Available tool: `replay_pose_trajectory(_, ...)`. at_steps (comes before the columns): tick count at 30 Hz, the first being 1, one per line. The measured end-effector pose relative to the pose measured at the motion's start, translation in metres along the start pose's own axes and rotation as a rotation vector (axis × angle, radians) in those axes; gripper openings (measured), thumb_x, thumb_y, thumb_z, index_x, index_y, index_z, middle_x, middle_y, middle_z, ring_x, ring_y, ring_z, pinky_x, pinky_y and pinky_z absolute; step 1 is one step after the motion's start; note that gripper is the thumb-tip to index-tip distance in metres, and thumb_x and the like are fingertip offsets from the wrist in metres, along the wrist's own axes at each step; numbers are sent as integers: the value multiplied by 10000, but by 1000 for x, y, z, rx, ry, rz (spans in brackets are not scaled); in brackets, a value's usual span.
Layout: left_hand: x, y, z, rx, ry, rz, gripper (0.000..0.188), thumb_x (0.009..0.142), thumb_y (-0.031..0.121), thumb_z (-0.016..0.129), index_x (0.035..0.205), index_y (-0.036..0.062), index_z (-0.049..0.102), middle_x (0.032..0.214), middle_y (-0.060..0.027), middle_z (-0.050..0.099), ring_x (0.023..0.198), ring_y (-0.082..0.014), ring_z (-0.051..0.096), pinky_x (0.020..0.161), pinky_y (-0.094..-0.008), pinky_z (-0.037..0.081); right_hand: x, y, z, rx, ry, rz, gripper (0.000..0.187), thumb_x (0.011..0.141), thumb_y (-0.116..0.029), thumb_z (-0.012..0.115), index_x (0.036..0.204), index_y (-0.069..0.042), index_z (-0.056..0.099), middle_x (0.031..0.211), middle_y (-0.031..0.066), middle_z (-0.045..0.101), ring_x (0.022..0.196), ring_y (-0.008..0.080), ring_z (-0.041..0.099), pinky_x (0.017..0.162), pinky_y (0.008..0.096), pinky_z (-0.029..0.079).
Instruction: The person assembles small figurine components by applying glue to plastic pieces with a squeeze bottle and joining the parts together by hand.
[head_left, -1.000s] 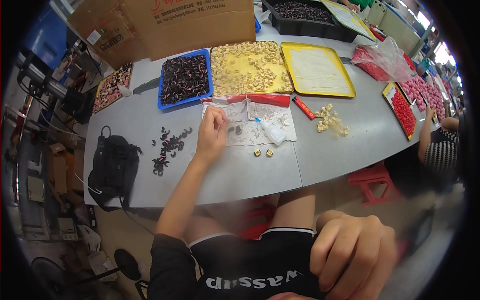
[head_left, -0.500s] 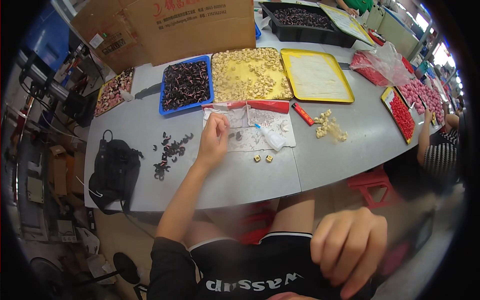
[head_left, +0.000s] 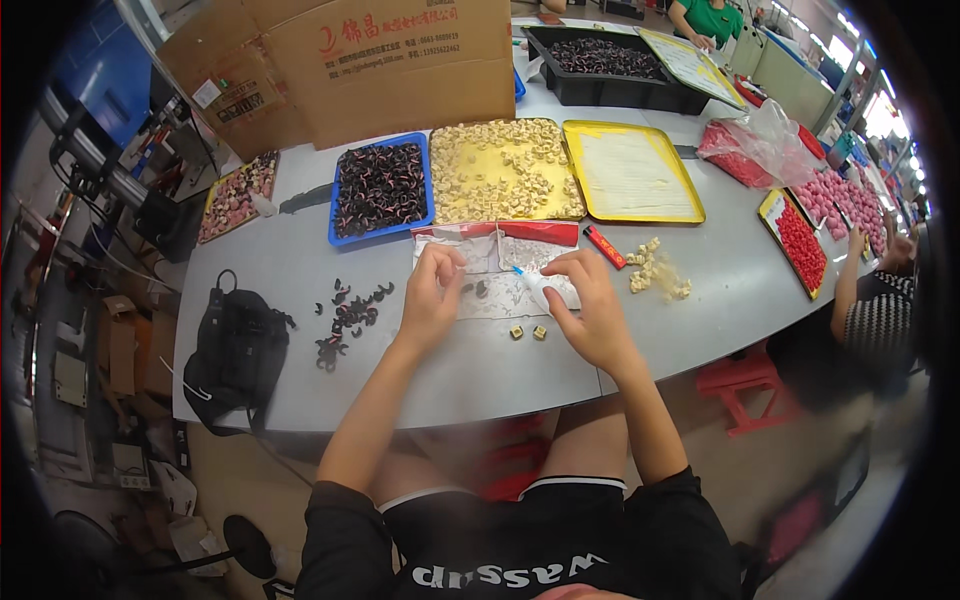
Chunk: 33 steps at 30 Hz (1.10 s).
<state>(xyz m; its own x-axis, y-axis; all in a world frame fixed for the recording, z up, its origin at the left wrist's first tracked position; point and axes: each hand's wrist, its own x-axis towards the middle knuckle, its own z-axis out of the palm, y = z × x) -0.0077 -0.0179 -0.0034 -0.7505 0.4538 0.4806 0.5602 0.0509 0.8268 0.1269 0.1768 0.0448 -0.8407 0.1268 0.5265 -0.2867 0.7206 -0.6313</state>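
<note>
My left hand rests at the left part of a worn white mat with a red top edge. Its fingers are pinched together; anything between them is hidden. At the mat's right side my right hand reaches over a white squeeze bottle with a blue tip, which lies on its side. Thumb and fingers are apart, one on each side of the bottle; a firm grip does not show. A small dark curved piece lies on the mat between the hands. Two small dark-and-cream cubes sit just below the mat.
Behind the mat stand a blue tray of black-pink curved pieces, a yellow tray of cream cubes and another yellow-rimmed tray. Loose curved pieces, a black bag, a red tube and cream cubes lie around.
My right hand has come from above my lap to the bottle on the mat. The left hand stays at the mat with fingers pinched. The view has shifted slightly.
</note>
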Motion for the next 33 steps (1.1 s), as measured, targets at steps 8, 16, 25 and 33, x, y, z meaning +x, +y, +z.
replay_pose_trajectory(8, -1, 2, -1, -30, -3, -22, 205, 874, -44, 554, 832, 54, 378, 883, -52, 511, 733, -140, 452, 661, -251, 390, -13, 11, 14, -176, -71, 41, 352, 791, -117, 663, 1105, -3, 551, 1133, 155, 502, 1054, 332, 458, 938, 413, 400)
replay_pose_trajectory(16, 0, 0, -2, -28, -21, -3, 280, 815, -125, 586, 853, 63, 383, 990, -70, 515, 782, -87, 429, 730, -213, 383, -24, 25, 19, -212, -97, 62, 379, 788, -130, 659, 1127, -11, 537, 1097, 165, 515, 1038, 343, 464, 917, 425, 399)
replay_pose_trajectory(25, -1, -3, -2, -4, -51, -28, 297, 805, -138, 568, 875, 71, 368, 993, -65, 514, 789, -76, 431, 712, -204, 375, -22, 28, 16, -177, -53, 63, 367, 767, -102, 669, 1107, -19, 558, 1041, 147, 560, 1000, 338, 494, 889, 423, 409)
replay_pose_trajectory(33, -2, -7, -5, -43, -34, -44, 297, 832, -101, 594, 874, 80, 363, 982, -60, 510, 794, -70, 449, 692, -197, 379, -14, 25, 10, -91, -13, 111, 366, 779, -108, 692, 1115, -19, 577, 1074, 152, 591, 1040, 323, 515, 919, 408, 422)
